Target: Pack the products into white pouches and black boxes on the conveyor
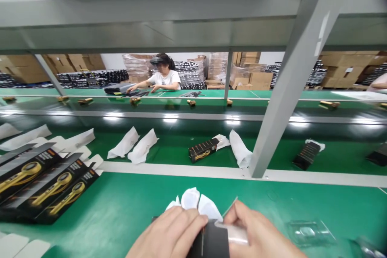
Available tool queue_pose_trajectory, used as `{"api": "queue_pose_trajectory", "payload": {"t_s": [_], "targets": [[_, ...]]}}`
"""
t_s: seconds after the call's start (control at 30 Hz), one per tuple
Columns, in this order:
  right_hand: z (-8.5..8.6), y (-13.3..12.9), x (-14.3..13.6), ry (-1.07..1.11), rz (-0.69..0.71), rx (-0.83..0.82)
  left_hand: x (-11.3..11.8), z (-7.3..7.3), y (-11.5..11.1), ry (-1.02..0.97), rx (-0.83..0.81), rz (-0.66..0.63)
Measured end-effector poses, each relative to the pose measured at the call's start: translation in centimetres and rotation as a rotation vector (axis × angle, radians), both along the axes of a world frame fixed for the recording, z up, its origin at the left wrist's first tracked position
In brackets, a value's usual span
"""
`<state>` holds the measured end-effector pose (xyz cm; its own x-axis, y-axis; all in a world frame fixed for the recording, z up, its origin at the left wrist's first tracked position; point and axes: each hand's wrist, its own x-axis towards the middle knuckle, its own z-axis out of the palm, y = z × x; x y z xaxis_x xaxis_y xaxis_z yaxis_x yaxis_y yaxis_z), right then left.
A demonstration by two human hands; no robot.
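A black cardboard box (213, 240) is held low in front of me, over the green bench. My left hand (172, 234) is closed over its left side and top, with the fingers lying across it. My right hand (256, 231) is closed at the box's right end, gripping a thin, translucent plastic piece (237, 234) there. How far that piece sits in the box is hidden. White paper flaps (193, 201) stick out beyond my left fingers; whether they belong to a wrapped item or the box cannot be told.
Printed black boxes (57, 185) lie stacked at left. Clear plastic trays (310, 231) lie at right. Beyond a metal rail (181, 169), a green belt (169, 141) carries white paper sleeves (143, 147) and black boxes. A slanted post (290, 76) stands at right. A person (166, 76) works opposite.
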<state>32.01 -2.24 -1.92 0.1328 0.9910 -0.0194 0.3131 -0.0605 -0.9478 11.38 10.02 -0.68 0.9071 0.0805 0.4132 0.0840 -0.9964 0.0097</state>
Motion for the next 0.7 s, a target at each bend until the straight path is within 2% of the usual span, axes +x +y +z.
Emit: {"api": "queue_pose_trajectory", "payload": {"t_s": [0.1, 0.13, 0.17, 0.2, 0.27, 0.33, 0.4, 0.47, 0.57, 0.63, 0.7], "targets": [[2.0, 1.4, 1.9, 0.379, 0.302, -0.138, -0.1, 0.0, 2.3, -0.039, -0.024, 0.083], [2.6, 2.3, 2.6, 0.393, 0.348, -0.16, -0.1, 0.0, 3.5, -0.038, -0.046, 0.144], [3.1, 3.4, 3.4, 0.294, 0.306, -0.161, -0.1, 0.1, 4.9, -0.03, -0.08, 0.226], [3.2, 4.7, 4.0, 0.109, 0.18, -0.142, 0.0, 0.2, 6.5, -0.015, -0.119, 0.315], [2.6, 8.0, 5.3, -0.334, -0.179, -0.099, 0.5, 0.2, 10.3, 0.007, -0.188, 0.472], [0.8, 11.5, 6.4, -0.601, -0.428, -0.122, 1.4, -0.1, 14.2, -0.001, -0.209, 0.558], [-1.4, 14.4, 7.5, -0.713, -0.57, -0.196, 2.6, -0.9, 17.8, -0.008, -0.206, 0.581], [-3.4, 16.3, 8.6, -0.786, -0.679, -0.304, 3.6, -2.1, 20.4, 0.015, -0.228, 0.583], [-4.8, 17.3, 9.6, -0.829, -0.733, -0.41, 5.0, -3.9, 22.1, 0.047, -0.311, 0.564], [-4.2, 16.7, 9.8, -0.844, -0.703, -0.415, 5.7, -4.1, 21.5, 0.013, -0.392, 0.563], [-2.9, 15.2, 9.1, -0.862, -0.65, -0.363, 6.3, -3.4, 19.6, -0.063, -0.502, 0.571]]}}
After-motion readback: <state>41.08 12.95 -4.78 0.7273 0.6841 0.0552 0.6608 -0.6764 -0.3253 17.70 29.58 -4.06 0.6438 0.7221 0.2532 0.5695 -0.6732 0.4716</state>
